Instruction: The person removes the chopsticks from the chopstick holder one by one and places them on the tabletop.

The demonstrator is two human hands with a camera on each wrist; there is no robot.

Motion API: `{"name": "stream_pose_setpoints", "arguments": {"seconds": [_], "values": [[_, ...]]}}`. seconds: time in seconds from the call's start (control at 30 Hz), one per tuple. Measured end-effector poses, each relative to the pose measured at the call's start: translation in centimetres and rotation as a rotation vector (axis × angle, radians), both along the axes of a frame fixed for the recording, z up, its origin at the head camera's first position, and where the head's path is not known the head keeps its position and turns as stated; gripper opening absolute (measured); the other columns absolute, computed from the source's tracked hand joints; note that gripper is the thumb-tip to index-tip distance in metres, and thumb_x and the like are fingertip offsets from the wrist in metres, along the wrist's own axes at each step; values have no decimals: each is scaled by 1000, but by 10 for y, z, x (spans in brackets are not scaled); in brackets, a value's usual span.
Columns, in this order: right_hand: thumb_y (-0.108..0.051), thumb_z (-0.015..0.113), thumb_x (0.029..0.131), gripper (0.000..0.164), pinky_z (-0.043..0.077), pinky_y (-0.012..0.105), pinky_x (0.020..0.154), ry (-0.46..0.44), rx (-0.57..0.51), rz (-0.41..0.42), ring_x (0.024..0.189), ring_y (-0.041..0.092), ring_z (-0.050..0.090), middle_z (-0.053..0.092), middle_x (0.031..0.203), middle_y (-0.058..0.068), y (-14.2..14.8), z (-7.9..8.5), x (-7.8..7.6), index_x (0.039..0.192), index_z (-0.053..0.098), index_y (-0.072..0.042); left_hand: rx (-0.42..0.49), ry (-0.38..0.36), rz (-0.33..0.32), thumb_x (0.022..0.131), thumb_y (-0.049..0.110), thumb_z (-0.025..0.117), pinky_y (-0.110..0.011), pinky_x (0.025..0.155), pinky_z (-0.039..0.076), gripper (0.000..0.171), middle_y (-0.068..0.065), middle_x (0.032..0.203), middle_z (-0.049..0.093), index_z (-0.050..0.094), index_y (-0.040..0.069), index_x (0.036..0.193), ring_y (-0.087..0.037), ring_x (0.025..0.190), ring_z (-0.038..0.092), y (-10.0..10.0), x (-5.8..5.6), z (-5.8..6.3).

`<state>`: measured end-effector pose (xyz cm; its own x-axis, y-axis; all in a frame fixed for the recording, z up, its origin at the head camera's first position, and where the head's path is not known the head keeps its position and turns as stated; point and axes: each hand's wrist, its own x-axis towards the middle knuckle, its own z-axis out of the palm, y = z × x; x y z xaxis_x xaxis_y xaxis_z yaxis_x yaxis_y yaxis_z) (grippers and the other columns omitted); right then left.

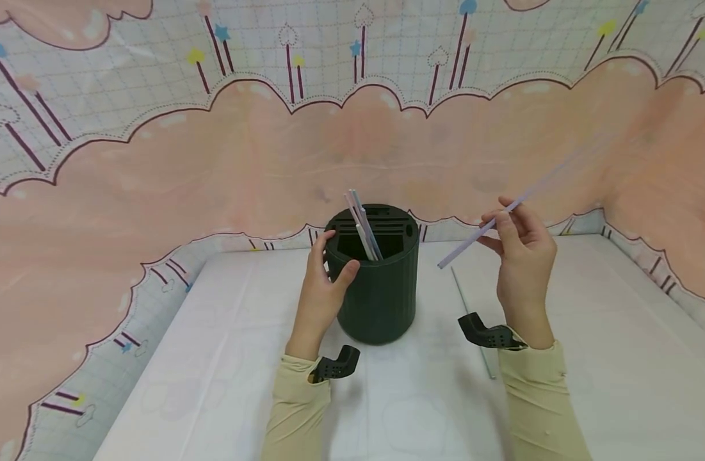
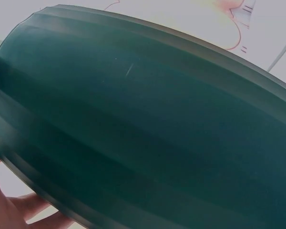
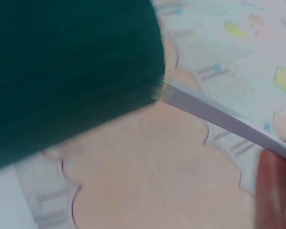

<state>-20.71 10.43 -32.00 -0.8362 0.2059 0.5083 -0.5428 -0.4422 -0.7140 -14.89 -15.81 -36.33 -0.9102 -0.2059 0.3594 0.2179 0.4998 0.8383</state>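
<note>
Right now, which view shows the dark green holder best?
The head view: it shows the holder from slotted top to base, upright, with sticks in it and the left hand gripping its side. The left wrist view has only its ribbed wall, close up; the right wrist view, a blurred part of its side at upper left.

A peach backdrop (image 1: 271, 160) borders the white desk (image 1: 202, 384) at the rear, left and right. Its upper band (image 1: 329, 57) is pale with a fine grid, bears printed stalks (image 1: 458, 51) topped with stars (image 1: 355, 48) and other shapes, and ends in a dark scalloped line (image 1: 245, 80). A similar strip (image 1: 231, 242) follows the desk edges; lighting is diffuse.
</note>
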Motion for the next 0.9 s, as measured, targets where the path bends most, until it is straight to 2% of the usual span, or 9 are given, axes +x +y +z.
{"name": "stream_pose_setpoints", "arguments": {"seconds": [0.1,0.2,0.27,0.37,0.5,0.63,0.77,0.9], "values": [[-13,60,86,29,51,29,65,-79,330,-32,81,23,61,63,87,14,3,-9,-9,113,59,-4,3,-3,10,80,59,52,-51,94,32,65,5,144,19,21,43,135,-27,127,28,0,-1,0],[-18,54,89,27,51,25,64,-114,654,-71,81,18,62,64,89,11,4,-21,-18,115,58,-10,4,-2,15,80,58,52,-51,94,32,64,5,144,19,21,43,135,-27,127,28,0,-2,0],[-20,51,92,27,51,24,63,-131,829,-78,79,16,62,64,90,11,5,-28,-24,117,56,-10,4,-1,15,80,58,52,-51,94,32,64,5,144,19,21,42,135,-27,127,28,1,-3,0],[-16,46,94,28,51,25,62,-172,1014,-29,79,20,62,64,88,12,6,-39,-31,118,53,-5,8,0,14,80,58,52,-50,95,32,64,5,144,19,22,43,135,-26,127,28,2,-5,0],[-10,42,94,28,52,29,62,-244,1180,126,79,24,61,62,85,12,8,-53,-38,118,50,3,10,2,10,81,58,52,-50,95,31,63,5,144,19,22,43,135,-26,127,27,2,-6,-1],[-6,45,91,33,52,31,62,-332,1251,243,78,24,61,61,88,17,9,-63,-42,120,45,9,9,5,10,81,58,51,-50,96,31,64,5,144,18,21,43,135,-26,127,27,2,-6,-1],[-2,53,86,44,52,30,60,-432,1299,272,69,20,60,57,94,21,8,-71,-43,125,39,12,13,0,3,81,58,51,-50,96,31,63,5,144,18,21,43,135,-26,127,26,2,-5,0],[-1,57,83,52,51,29,56,-474,1350,280,60,17,58,54,90,17,7,-81,-45,129,35,10,12,-6,0,81,58,51,-50,96,31,64,6,144,18,21,42,135,-27,127,26,1,-5,0]]}}
